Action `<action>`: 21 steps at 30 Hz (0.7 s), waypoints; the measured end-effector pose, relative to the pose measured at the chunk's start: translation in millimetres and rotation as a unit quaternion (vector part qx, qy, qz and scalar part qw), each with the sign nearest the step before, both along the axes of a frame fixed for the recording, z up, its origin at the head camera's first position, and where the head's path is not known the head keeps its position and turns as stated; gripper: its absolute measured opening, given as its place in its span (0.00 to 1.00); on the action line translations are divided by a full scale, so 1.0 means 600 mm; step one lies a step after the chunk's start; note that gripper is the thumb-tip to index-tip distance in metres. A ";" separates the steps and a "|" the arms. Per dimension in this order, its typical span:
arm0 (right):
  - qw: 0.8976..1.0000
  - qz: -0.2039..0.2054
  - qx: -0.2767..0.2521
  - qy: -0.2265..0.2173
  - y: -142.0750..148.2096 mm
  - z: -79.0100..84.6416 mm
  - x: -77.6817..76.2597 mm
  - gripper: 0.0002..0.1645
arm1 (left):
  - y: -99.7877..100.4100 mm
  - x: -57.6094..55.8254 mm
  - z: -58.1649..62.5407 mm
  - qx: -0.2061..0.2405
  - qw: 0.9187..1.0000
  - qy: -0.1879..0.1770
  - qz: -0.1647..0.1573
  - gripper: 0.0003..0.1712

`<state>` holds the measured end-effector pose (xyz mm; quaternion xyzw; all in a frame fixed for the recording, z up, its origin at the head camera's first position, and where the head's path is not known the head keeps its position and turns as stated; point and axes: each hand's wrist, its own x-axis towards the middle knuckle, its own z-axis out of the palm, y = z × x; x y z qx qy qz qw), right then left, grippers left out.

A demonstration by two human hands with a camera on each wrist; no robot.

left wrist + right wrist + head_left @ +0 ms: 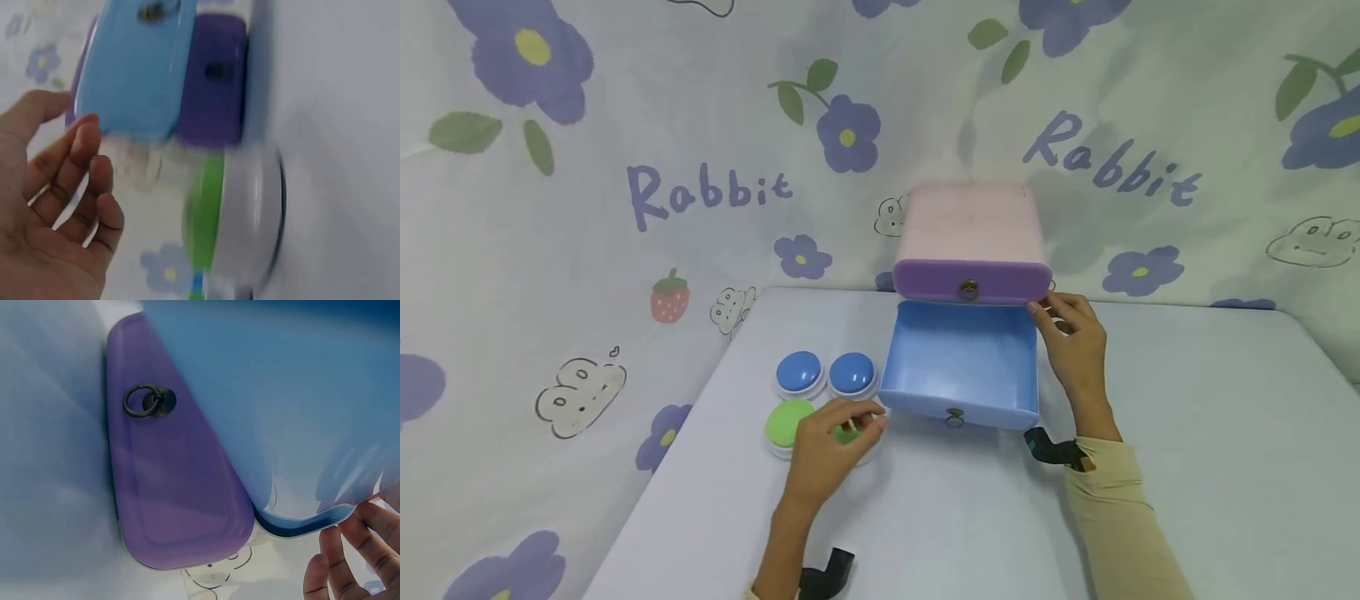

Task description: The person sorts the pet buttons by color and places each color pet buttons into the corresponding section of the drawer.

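Note:
A small cabinet [973, 221] with a pink top and purple upper drawer front stands at the back. Below the purple front, a blue drawer [966, 350] is pulled far out, and its inside holds nothing. My left hand [823, 450], fingers bent and thumb apart from them, is at the drawer's front left corner; whether it touches is unclear. My right hand [1075, 342] grips the cabinet's right side, fingertips at the blue edge in the right wrist view. Lower down is another purple drawer front [181, 481] with a ring pull [150, 400].
Left of the drawer are two round blue-topped push buttons [799, 372] and two green-topped ones [788, 421], one partly hidden by my left hand. All stand on a white table [1210, 450]. A flowered cloth [715, 108] hangs behind and at the left.

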<state>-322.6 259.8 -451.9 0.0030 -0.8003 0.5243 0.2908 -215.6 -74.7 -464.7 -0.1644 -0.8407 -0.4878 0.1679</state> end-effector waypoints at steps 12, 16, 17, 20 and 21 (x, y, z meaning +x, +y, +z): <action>1.000 -0.017 -0.014 -0.001 0.003 0.003 0.004 0.27 | -0.192 -0.015 -0.034 -0.132 0.982 -0.087 0.106 0.33; 1.000 -0.006 -0.019 0.009 -0.002 0.001 0.002 0.26 | -0.214 -0.013 -0.039 -0.164 0.972 -0.130 0.108 0.43; 1.000 -0.004 -0.020 0.009 -0.004 0.000 0.001 0.26 | -0.217 -0.011 -0.041 -0.170 0.970 -0.138 0.107 0.45; 1.000 -0.002 -0.017 0.006 -0.009 0.001 0.000 0.26 | -0.222 -0.009 -0.051 -0.187 0.964 -0.154 0.106 0.50; 1.000 0.000 -0.017 0.006 -0.010 0.001 0.000 0.26 | -0.224 -0.008 -0.055 -0.191 0.963 -0.159 0.106 0.51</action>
